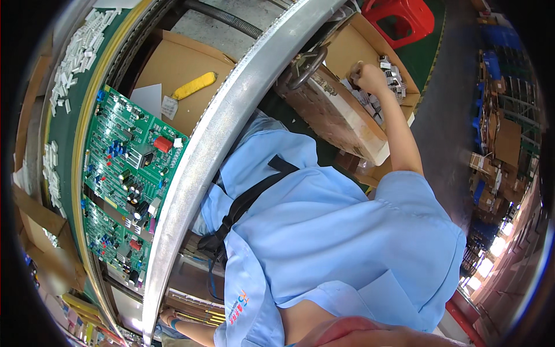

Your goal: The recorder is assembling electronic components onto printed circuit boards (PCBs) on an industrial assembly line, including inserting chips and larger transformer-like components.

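Observation:
My right hand (370,78) reaches into a cardboard box (358,40) at the upper right. Its fingers are closed, and a small pale thing shows at their tips, too unclear to name. Around and below this hand lie many small silvery and white parts (395,78). My left hand (167,316) is at the lower left, beside the metal rail (231,95); a blue band circles its wrist. Its fingers are too small and hidden to read. Green circuit boards (130,150) with red, blue and black components sit on the line left of the rail.
White parts (84,46) lie on the green belt (69,124) at far left. A yellow-handled cutter (194,85) rests in a cardboard tray (199,55). A worn wooden block (329,110) stands beside the parts box. A red stool (404,20) and stacked cartons (506,141) are farther right.

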Demonstrator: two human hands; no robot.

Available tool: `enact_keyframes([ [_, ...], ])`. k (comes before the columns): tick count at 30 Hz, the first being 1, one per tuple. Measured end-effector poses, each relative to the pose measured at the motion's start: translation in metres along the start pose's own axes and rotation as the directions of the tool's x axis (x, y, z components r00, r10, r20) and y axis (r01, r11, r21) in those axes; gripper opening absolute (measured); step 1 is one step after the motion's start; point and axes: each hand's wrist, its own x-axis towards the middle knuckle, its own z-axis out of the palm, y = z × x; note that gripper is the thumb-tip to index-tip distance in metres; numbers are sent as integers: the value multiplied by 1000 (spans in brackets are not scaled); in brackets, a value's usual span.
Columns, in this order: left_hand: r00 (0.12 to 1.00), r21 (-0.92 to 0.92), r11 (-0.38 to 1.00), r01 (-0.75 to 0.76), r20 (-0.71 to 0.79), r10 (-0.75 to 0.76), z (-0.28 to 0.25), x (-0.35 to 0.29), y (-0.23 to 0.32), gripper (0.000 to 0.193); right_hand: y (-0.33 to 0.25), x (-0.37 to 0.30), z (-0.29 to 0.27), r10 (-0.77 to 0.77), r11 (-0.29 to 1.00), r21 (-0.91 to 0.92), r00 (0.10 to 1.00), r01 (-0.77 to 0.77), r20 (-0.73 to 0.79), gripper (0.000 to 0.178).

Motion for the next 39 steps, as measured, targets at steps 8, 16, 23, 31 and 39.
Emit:
enact_keyframes([
  [8,977,-547,823,-150,47,210,45,29,-32,42,-59,-10,-105,-1,-136,953,962,269,-272,37],
  [16,721,348,867,-357,-487,493,4,-14,-102,29,-212,-22,-189,-629,-85,934,708,346,-320,39],
  [23,833,-835,415,-362,-490,-257,-54,-132,-69,29,-352,-70,-198,-876,-24,621,283,783,-390,35],
  [31,913,-766,-582,-273,-397,95,-156,-261,63,44,-407,-83,-167,-876,-113,96,-53,989,-479,33],
  [39,633,-803,-500,-325,-577,516,-169,-296,160,36,-411,-87,-158,-886,-150,-7,-138,989,-443,30],
])
